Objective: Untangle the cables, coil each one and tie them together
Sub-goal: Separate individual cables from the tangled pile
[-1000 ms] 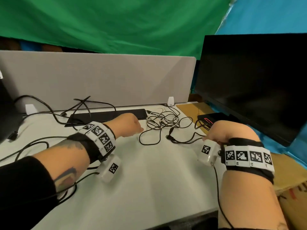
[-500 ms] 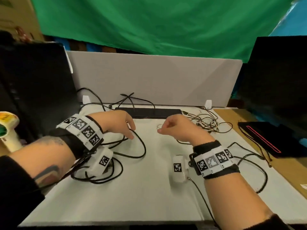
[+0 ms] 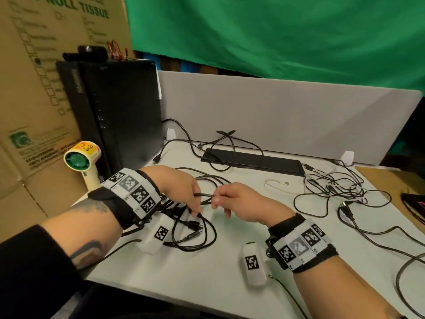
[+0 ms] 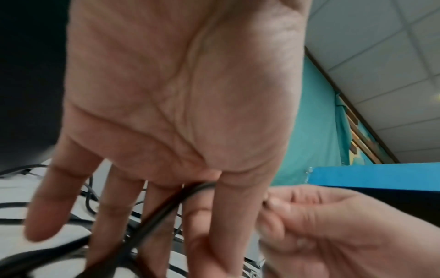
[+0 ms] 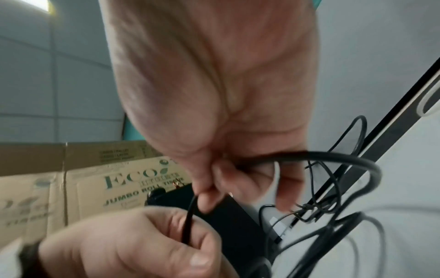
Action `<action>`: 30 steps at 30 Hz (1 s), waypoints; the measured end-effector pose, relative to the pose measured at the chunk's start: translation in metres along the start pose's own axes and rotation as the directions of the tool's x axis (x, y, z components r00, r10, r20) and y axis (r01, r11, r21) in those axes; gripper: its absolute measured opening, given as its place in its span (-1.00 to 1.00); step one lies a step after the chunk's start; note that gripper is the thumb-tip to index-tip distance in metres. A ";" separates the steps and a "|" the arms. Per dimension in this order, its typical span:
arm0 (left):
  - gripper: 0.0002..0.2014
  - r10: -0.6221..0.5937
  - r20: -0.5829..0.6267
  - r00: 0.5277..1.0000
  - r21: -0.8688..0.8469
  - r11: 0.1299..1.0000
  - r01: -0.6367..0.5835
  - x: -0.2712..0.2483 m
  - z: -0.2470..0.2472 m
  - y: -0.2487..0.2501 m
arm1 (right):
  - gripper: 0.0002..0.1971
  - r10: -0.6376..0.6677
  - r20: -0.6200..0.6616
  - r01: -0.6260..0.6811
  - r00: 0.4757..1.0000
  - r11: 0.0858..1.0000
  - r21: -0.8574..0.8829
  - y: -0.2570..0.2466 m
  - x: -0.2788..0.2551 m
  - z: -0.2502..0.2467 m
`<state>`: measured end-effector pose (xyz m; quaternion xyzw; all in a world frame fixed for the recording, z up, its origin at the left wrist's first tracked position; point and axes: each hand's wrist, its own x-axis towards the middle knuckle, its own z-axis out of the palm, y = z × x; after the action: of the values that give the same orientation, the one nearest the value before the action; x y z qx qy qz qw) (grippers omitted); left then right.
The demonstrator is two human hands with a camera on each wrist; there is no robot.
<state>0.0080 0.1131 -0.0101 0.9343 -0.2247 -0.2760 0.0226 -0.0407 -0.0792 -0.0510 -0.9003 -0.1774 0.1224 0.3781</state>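
Observation:
A black cable [image 3: 205, 195] runs between my two hands over the left of the white desk [image 3: 207, 272]. My left hand [image 3: 195, 203] holds it with thumb and fingers; in the left wrist view the black cable [image 4: 164, 208] passes between the fingers. My right hand [image 3: 218, 200] pinches the same black cable [image 5: 309, 157] between thumb and fingertips, close to the left hand [image 5: 133, 242]. Loose loops of black cable with plugs [image 3: 195, 231] lie under the left hand. A tangle of thin cables [image 3: 333, 187] lies at the right, with a white cable [image 3: 276, 183] beside it.
A black keyboard [image 3: 253, 162] lies along the grey divider [image 3: 276, 116]. A black computer tower [image 3: 115, 111] and cardboard boxes [image 3: 34, 88] stand at the left, with a small hand-held fan [image 3: 82, 157] beside them. More black cable [image 3: 379, 233] trails towards the right edge.
The head view has swung left. My hands have come together, and both now hold the black cable that the left hand was only resting on before.

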 end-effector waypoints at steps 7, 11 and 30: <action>-0.72 -0.043 -0.210 0.977 -0.169 0.986 0.007 -0.009 -0.004 -0.038 | -0.71 0.117 -0.559 0.433 0.821 0.512 0.742 -0.006 -0.002 -0.054; -0.73 -0.056 -0.342 0.938 -0.371 0.925 -0.080 -0.005 0.000 -0.056 | -0.70 0.201 -0.629 0.613 0.751 0.140 0.777 0.004 -0.021 -0.100; -0.83 0.206 -0.486 0.849 -0.490 0.740 -0.460 0.023 0.033 0.052 | -0.77 0.248 -0.421 0.465 0.873 -0.155 0.872 -0.022 -0.018 -0.075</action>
<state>-0.0131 0.0592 -0.0408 0.8586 -0.2854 -0.1256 0.4069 -0.0352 -0.1202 0.0173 -0.2731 -0.0062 -0.0384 0.9612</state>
